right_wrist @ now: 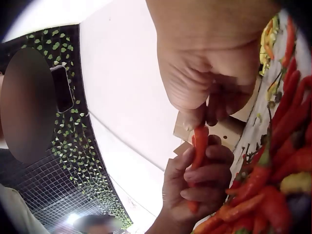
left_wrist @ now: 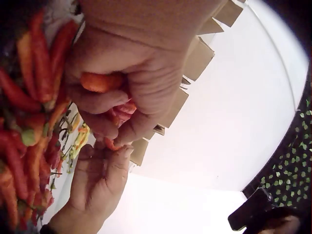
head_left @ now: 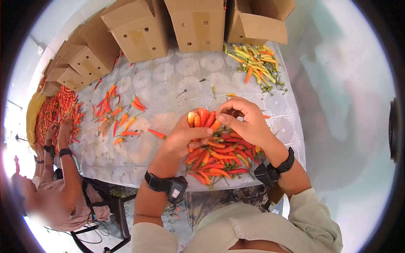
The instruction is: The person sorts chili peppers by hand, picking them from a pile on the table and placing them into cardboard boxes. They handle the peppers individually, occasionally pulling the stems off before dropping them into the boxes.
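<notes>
My left hand (head_left: 179,137) grips a small bunch of red and orange chili peppers (head_left: 203,117) above the table, their ends poking up past the fingers. At the bunch's right side my right hand (head_left: 249,122) pinches the tip of one chili pepper. In the right wrist view that red chili pepper (right_wrist: 199,151) runs from the left hand's curled fingers up to the right thumb and fingers. Right below both hands lies a pile of red and orange chili peppers (head_left: 219,162) with green stems.
Yellow-green chili peppers (head_left: 257,61) lie at the table's far right corner. Loose red chili peppers (head_left: 109,101) are scattered to the left. Cardboard boxes (head_left: 198,27) line the back edge. On the left, another person's hands (head_left: 59,130) reach into a large red heap (head_left: 52,111).
</notes>
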{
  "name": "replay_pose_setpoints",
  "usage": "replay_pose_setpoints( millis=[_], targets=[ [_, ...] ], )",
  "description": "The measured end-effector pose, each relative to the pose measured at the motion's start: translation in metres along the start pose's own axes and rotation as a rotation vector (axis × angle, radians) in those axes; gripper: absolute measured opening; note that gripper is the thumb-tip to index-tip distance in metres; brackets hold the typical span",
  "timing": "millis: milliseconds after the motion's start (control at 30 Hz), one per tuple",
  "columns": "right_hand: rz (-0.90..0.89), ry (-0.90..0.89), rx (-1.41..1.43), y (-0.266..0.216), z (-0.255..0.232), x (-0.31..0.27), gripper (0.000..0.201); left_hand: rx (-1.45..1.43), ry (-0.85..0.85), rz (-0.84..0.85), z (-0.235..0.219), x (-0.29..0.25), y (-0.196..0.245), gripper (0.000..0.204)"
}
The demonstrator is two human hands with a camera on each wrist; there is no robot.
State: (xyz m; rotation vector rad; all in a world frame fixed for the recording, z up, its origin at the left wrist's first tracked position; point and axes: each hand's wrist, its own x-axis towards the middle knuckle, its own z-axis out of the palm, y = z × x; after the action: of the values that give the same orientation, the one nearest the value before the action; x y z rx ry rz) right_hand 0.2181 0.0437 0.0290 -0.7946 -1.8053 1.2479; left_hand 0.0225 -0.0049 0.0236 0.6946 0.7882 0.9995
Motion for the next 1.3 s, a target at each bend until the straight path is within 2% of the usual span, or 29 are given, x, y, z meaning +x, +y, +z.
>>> replay_pose_setpoints(
  millis=[33, 167, 300, 500, 600, 800, 900, 1000, 1067, 1133, 1200, 1300],
  targets=[
    [0.016, -0.019, -0.015, 0.001, -0.001, -0.002, 0.021, 0.016, -0.008, 0.009, 0.001, -0.001, -0.002, 0.026],
    [-0.127, 0.004, -0.150, -0.003, -0.001, -0.004, 0.009, 0.078, -0.029, -0.010, 0.002, 0.002, -0.005, 0.024],
    [-0.205, 0.074, -0.221, -0.004, 0.004, -0.009, 0.006, 0.093, -0.013, 0.008, 0.012, -0.004, -0.002, 0.021],
    [-0.494, 0.287, -0.412, -0.005, 0.014, -0.009, 0.007, 0.098, 0.011, 0.069, 0.007, -0.004, -0.008, 0.021],
    [-0.545, 0.322, -0.467, -0.004, 0.014, -0.011, 0.008, 0.102, 0.014, 0.089, 0.010, -0.004, -0.007, 0.021],
    [-0.785, 0.368, -0.670, -0.010, 0.013, -0.015, 0.014, 0.112, 0.044, 0.119, 0.014, -0.004, -0.010, 0.019],
    [-0.843, 0.340, -0.758, -0.018, 0.010, -0.019, 0.014, 0.070, 0.001, 0.132, 0.009, -0.003, -0.012, 0.019],
    [-0.771, 0.391, -0.560, -0.005, 0.007, -0.011, 0.011, 0.087, 0.007, 0.153, 0.010, -0.003, -0.011, 0.019],
    [-0.386, 0.507, -0.274, -0.003, 0.003, -0.012, 0.007, 0.091, 0.032, 0.177, 0.016, -0.005, -0.008, 0.019],
    [-0.194, 0.518, 0.094, 0.002, -0.012, -0.005, 0.011, 0.091, 0.046, 0.189, 0.013, -0.006, -0.010, 0.020],
    [-0.049, 0.561, 0.284, 0.008, -0.038, 0.000, 0.012, 0.094, 0.028, 0.202, 0.008, -0.002, -0.009, 0.021],
    [-0.033, 0.919, 0.418, 0.030, -0.083, 0.007, 0.016, 0.087, 0.044, 0.209, 0.007, 0.000, -0.012, 0.023]
  ],
)
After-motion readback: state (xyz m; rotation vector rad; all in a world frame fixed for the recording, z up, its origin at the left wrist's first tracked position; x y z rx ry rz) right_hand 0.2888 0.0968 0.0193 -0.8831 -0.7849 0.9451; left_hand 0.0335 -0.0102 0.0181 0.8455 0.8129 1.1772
